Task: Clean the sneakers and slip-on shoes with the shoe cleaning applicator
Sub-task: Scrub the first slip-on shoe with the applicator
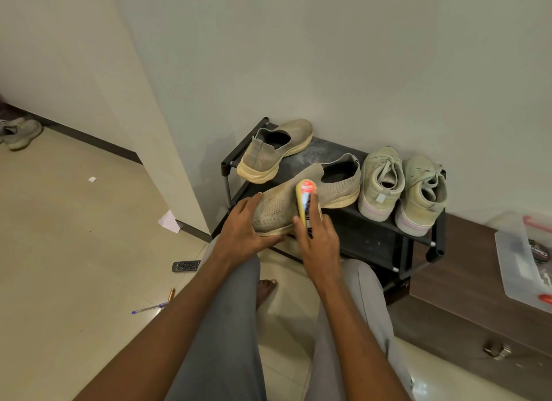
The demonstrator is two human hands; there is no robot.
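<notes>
A beige knit slip-on shoe (337,185) lies on its side across the front of the black shoe rack (367,236). My left hand (243,227) grips its toe end. My right hand (318,240) holds the yellow shoe cleaning applicator (305,195) with its red and white label, pressed against the shoe's upper. The second slip-on (276,149) stands at the rack's back left. Two pale green lace-up sneakers (380,185) (422,194) stand side by side at the right end, heels toward me.
A dark wooden cabinet (466,305) at the right carries a clear plastic box (522,260). On the tiled floor at the left lie a remote control (185,265), a pen (149,308) and paper scraps. Another grey shoe (21,133) sits far left. My knees and a bare foot are below.
</notes>
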